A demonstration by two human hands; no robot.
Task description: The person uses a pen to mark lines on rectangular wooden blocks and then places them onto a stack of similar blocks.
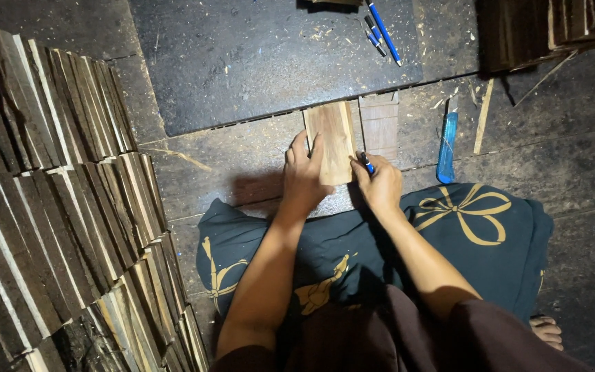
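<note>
Lap and cushion: dark brown clothing is seen at the bottom centre, over a dark green cushion [497,234] printed with gold bows.
Left hand [304,176]: laid flat, fingers spread, on the lower left part of a pale wooden block [332,141]; it is pressed down, not gripped.
Right hand [382,184]: closed narrowly around a blue pen [366,162], whose tip is held at the block's lower right edge.
Wooden block: placed at the centre of the frame on the floor, partly over the edge of a dark mat [270,55].
Second block [380,124]: set just beside the first, on its right.
Containers: none can be made out; thin wood slats [56,207] are stacked on edge in rows along the left side.
Mat contents: two more blue pens [382,31] and wood shavings are seen at the upper centre.
Floor [573,158]: dark, worn planks; a blue tool [447,147] lies right of the blocks.
Upper right: more stacked wood [552,27] is visible.
</note>
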